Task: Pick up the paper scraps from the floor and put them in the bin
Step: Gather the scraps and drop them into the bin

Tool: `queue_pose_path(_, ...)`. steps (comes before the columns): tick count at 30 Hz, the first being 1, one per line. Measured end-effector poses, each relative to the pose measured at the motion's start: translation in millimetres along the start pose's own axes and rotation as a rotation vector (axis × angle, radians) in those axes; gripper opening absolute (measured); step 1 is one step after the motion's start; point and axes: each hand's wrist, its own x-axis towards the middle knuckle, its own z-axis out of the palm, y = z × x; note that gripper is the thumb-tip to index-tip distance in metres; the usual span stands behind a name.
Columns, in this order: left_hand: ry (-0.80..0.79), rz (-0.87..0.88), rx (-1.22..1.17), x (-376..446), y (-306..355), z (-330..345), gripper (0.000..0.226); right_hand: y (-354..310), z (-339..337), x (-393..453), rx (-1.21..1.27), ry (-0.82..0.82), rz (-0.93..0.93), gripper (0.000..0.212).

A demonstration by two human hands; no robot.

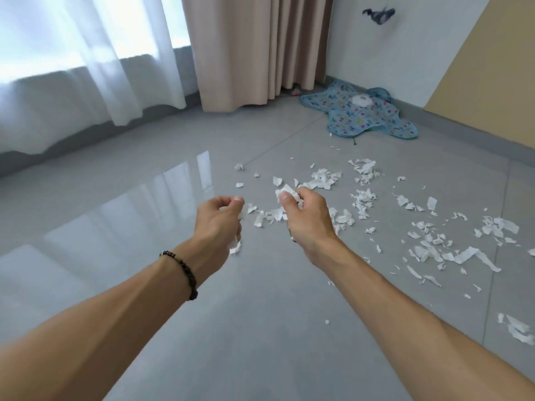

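Grey floor tiles (260, 328) carry torn paper scraps (428, 244) spread mostly to your right, and with your left hand (218, 224) and right hand (307, 224) each clenched on gathered pieces, you're mid-collection; next, find the unseen bin.

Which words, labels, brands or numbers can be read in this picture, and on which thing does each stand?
None can be read.
Blue mat by the wall: small coloured prints, too blurred to tell letters from shapes.
Paper scraps on the floor: plain white, no print visible.
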Motion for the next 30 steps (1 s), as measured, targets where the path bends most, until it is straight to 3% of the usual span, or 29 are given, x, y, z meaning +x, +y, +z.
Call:
queue_pose_path(7,0.199,0.12,0.064,-51.2,72.6,-174.2,0.016,-111.4,115.1,-52.0,-0.016,-0.386,-0.103,0.024)
queue_pose_path(14,0.605,0.172,-0.031,-113.3,85.5,-365.7,0.01,-205.8,280.1,-143.2,-0.039,-0.749,-0.218,0.027)
queue_pose_path(17,0.756,0.177,-0.048,-138.4,77.4,-429.3,0.011,-231.0,349.5,-185.8,-0.054,-0.827,-0.259,0.028)
queue_pose_path(20,0.857,0.167,-0.028,-152.1,67.4,-470.9,0.014,-240.2,400.6,-213.5,-0.087,-0.805,-0.278,0.032)
queue_pose_path(24,0.936,0.1,0.01,-149.6,49.8,-498.5,0.019,-241.1,439.3,-229.1,-0.176,-0.78,-0.284,0.031)
queue_pose_path(27,0.899,0.018,0.073,-144.8,40.2,-508.3,0.031,-242.5,450.1,-233.8,-0.286,-0.797,-0.318,0.04)
queue_pose_path(30,0.785,0.018,0.402,-154.2,37.2,-512.3,0.034,-244.7,444.8,-234.5,-0.33,-0.891,-0.355,0.053)
